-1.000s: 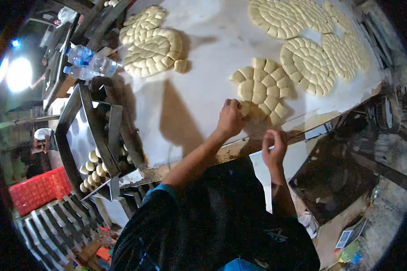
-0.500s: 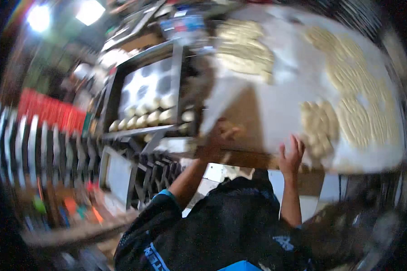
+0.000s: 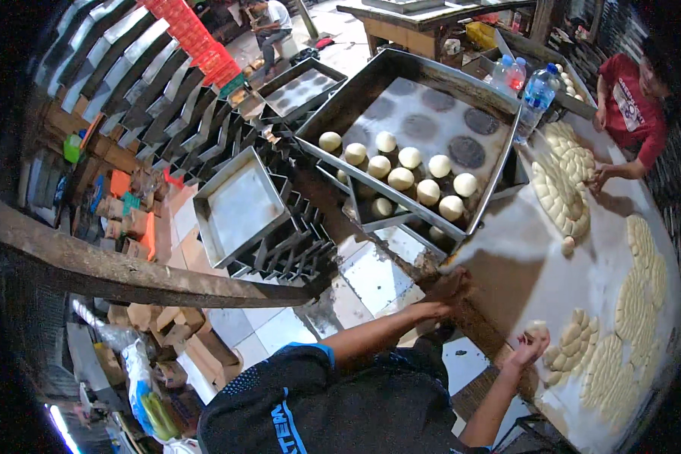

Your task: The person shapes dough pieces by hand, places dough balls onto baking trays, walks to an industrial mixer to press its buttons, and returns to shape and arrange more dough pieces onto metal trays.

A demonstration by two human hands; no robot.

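In my right hand (image 3: 530,351) is a pale dough ball (image 3: 537,328), the fingers curled round it over the table's near edge. Beside that hand lies a cluster of cut dough pieces (image 3: 572,346) on the white-topped table (image 3: 501,250). My left hand (image 3: 449,292) is at the table's corner, in shade, and its fingers are hard to make out. Just beyond it stands a large metal tray (image 3: 371,113) with rows of round dough balls (image 3: 401,178) along its near side. Dark round patches mark the rest of its floor.
More cut dough (image 3: 634,291) covers the table's right side. A co-worker (image 3: 629,113) in red reaches toward the far dough (image 3: 561,189). Plastic bottles (image 3: 539,94) stand behind the tray. Stacked trays (image 3: 238,204) and a wooden beam (image 3: 144,265) are to the left.
My view has turned, swinging the table to the right and bringing the co-worker into sight. My right hand, earlier with its fingers apart, now holds a dough ball.
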